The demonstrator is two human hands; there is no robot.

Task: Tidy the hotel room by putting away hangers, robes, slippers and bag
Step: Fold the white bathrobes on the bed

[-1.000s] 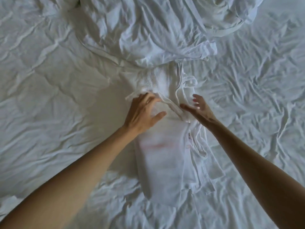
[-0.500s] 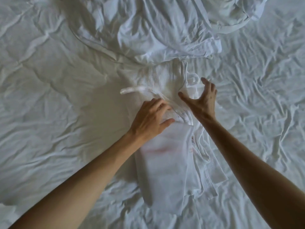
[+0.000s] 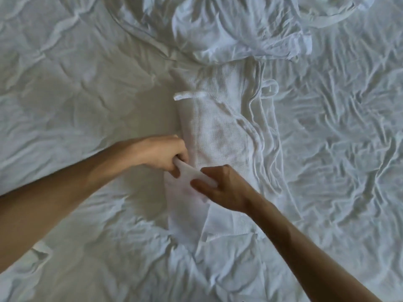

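Both the left hand (image 3: 162, 154) and right hand (image 3: 222, 187) pinch a fold of the white robe (image 3: 220, 136) on the bed (image 3: 76, 94).

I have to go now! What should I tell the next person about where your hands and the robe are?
Left hand: grips a white fabric fold at the left edge of the folded white waffle-weave robe.
Right hand: pinches the same fold's other end.
The robe lies lengthwise on the wrinkled white bed sheet, its belt loose on top. A crumpled white duvet lies beyond it.
Done: robe folded into a long strip.
Left: finish folding, put it away. Hangers, slippers and bag are not in view.
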